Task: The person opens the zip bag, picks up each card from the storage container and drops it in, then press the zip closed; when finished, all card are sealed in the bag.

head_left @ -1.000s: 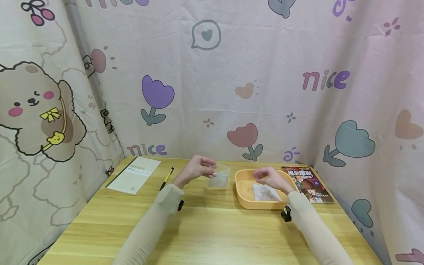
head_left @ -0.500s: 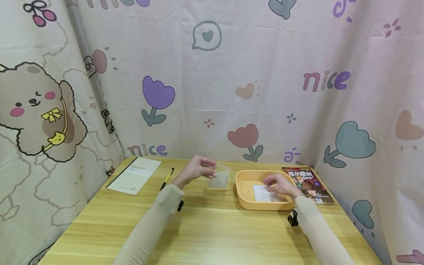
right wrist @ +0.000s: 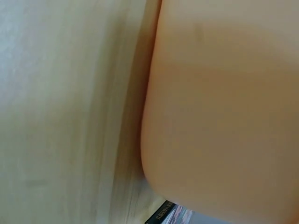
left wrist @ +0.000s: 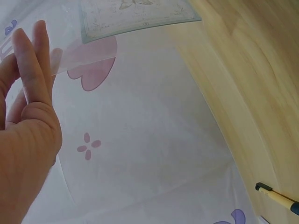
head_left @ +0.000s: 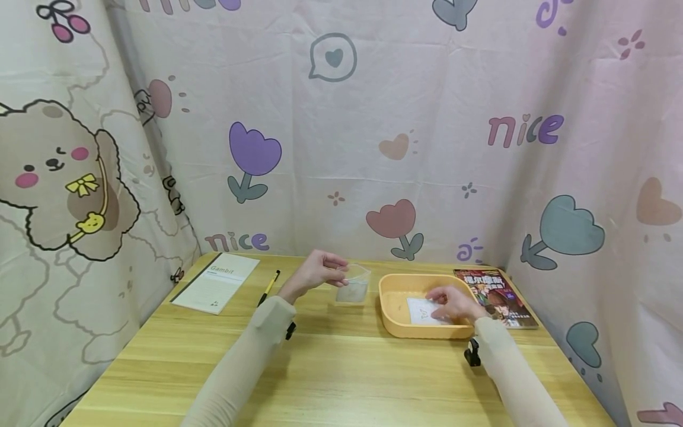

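Note:
My left hand (head_left: pixel 318 274) pinches the top of a clear plastic bag (head_left: pixel 353 284) between thumb and fingers, holding it above the table. Seen from the left wrist, the bag's lower part shows a pale butterfly-printed rectangle (left wrist: pixel 140 16) with a bluish border. Inside the yellow basket (head_left: pixel 395 327), a flat white packet (head_left: pixel 420 311) with faint markings lies on the bottom. Over the packet's right part is my right hand (head_left: pixel 453 303), fingertips and thumb spread apart at its surface. In the right wrist view the basket's wall (right wrist: pixel 219 130) hides this hand.
A colourful magazine (head_left: pixel 509 299) lies behind and right of the basket. To the left are a white notebook (head_left: pixel 216 283) and a yellow-and-black pen (head_left: pixel 268 287) on the wooden table (head_left: pixel 331 373). A printed curtain (head_left: pixel 320 142) hangs behind the table.
My right hand has moved right and lower in the basket, from above the packet to its right part. The left hand and the clear bag have stayed in place.

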`<control>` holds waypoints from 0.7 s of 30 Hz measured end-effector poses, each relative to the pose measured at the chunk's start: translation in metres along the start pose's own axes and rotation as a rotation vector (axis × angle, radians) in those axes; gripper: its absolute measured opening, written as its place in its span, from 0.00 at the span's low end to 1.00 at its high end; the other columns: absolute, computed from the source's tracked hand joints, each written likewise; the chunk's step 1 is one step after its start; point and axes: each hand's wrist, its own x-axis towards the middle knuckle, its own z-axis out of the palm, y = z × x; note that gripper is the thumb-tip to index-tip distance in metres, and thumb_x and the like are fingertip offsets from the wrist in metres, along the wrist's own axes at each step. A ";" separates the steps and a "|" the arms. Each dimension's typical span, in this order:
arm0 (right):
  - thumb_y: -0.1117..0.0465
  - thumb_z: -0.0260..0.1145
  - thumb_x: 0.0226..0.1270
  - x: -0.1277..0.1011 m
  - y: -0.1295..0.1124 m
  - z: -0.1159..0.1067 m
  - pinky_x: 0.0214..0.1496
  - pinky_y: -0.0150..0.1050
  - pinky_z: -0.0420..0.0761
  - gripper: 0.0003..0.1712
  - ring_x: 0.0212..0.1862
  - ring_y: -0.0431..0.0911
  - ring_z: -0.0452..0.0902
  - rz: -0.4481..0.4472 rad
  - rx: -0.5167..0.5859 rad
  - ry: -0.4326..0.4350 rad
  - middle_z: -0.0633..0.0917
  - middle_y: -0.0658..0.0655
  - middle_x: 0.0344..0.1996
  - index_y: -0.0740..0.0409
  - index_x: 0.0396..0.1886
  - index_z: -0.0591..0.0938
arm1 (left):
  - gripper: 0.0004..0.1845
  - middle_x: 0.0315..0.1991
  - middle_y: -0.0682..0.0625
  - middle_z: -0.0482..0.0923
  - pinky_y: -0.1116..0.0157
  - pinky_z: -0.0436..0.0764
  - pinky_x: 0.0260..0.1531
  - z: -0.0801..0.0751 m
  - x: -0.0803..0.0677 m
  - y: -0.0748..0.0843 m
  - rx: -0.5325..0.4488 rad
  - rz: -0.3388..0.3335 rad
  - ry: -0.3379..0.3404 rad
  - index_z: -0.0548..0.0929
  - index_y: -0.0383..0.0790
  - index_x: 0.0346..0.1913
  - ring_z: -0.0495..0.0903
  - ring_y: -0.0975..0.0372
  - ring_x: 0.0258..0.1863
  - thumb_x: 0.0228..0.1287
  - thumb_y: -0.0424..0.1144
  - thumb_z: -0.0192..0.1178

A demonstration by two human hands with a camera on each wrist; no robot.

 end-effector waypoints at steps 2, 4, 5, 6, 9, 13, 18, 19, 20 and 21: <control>0.69 0.77 0.47 0.000 0.001 0.001 0.51 0.47 0.81 0.28 0.46 0.53 0.77 -0.024 -0.020 -0.003 0.83 0.64 0.46 0.66 0.51 0.82 | 0.19 0.48 0.31 0.83 0.57 0.90 0.40 0.000 0.000 0.000 -0.004 0.001 -0.002 0.78 0.23 0.56 0.89 0.53 0.34 0.62 0.23 0.62; 0.69 0.77 0.46 0.001 0.002 0.002 0.52 0.48 0.80 0.27 0.46 0.52 0.77 -0.034 -0.035 0.001 0.84 0.63 0.46 0.65 0.50 0.83 | 0.19 0.48 0.31 0.83 0.57 0.90 0.40 0.000 0.000 0.000 -0.004 0.002 -0.004 0.78 0.23 0.57 0.89 0.53 0.34 0.62 0.23 0.62; 0.70 0.77 0.46 0.001 0.003 0.003 0.53 0.48 0.80 0.26 0.46 0.52 0.77 -0.039 -0.039 0.003 0.84 0.63 0.45 0.65 0.50 0.83 | 0.19 0.48 0.31 0.83 0.58 0.90 0.40 0.000 0.000 0.000 -0.004 0.002 -0.005 0.78 0.24 0.57 0.89 0.52 0.34 0.62 0.23 0.62; 0.70 0.77 0.46 0.001 0.003 0.003 0.52 0.47 0.80 0.26 0.46 0.52 0.76 -0.041 -0.050 0.008 0.84 0.63 0.45 0.65 0.50 0.83 | 0.19 0.49 0.31 0.83 0.58 0.90 0.40 0.001 0.000 0.000 -0.004 0.003 -0.006 0.78 0.24 0.57 0.89 0.52 0.34 0.63 0.23 0.62; 0.71 0.77 0.45 0.002 0.002 0.004 0.48 0.42 0.78 0.27 0.44 0.50 0.75 -0.028 -0.042 0.016 0.83 0.61 0.42 0.65 0.49 0.83 | 0.19 0.49 0.31 0.82 0.58 0.90 0.40 0.001 -0.001 0.001 0.003 0.006 -0.007 0.78 0.24 0.57 0.89 0.52 0.35 0.63 0.24 0.61; 0.73 0.76 0.44 0.003 0.003 0.005 0.43 0.36 0.76 0.28 0.41 0.49 0.73 -0.010 -0.030 0.038 0.81 0.59 0.40 0.64 0.51 0.83 | 0.19 0.49 0.31 0.82 0.58 0.90 0.40 0.001 -0.002 0.001 0.005 0.009 -0.007 0.77 0.23 0.57 0.89 0.51 0.35 0.63 0.23 0.61; 0.74 0.75 0.45 0.004 0.003 0.005 0.43 0.37 0.79 0.31 0.41 0.49 0.75 0.001 0.004 0.068 0.82 0.59 0.41 0.63 0.55 0.81 | 0.19 0.47 0.31 0.83 0.57 0.90 0.40 0.000 -0.002 0.001 0.008 0.008 -0.004 0.78 0.23 0.57 0.89 0.51 0.35 0.62 0.24 0.62; 0.74 0.75 0.46 0.004 0.003 0.005 0.42 0.37 0.79 0.31 0.41 0.49 0.75 0.000 0.021 0.072 0.82 0.59 0.41 0.63 0.55 0.81 | 0.19 0.47 0.32 0.83 0.57 0.90 0.40 0.000 -0.001 0.001 0.012 0.007 -0.003 0.78 0.24 0.57 0.89 0.51 0.35 0.62 0.24 0.62; 0.74 0.74 0.46 0.004 0.003 0.005 0.42 0.36 0.79 0.31 0.41 0.49 0.75 0.002 0.036 0.074 0.82 0.59 0.40 0.63 0.55 0.81 | 0.19 0.47 0.32 0.84 0.57 0.90 0.40 0.000 -0.001 0.001 0.014 0.006 -0.001 0.78 0.24 0.56 0.89 0.51 0.34 0.62 0.24 0.62; 0.75 0.73 0.47 0.004 0.003 0.004 0.41 0.36 0.79 0.30 0.40 0.48 0.75 0.001 0.056 0.077 0.82 0.59 0.40 0.63 0.54 0.81 | 0.19 0.47 0.32 0.84 0.57 0.90 0.40 0.000 -0.001 0.001 0.015 0.003 -0.001 0.78 0.24 0.56 0.89 0.51 0.34 0.62 0.24 0.62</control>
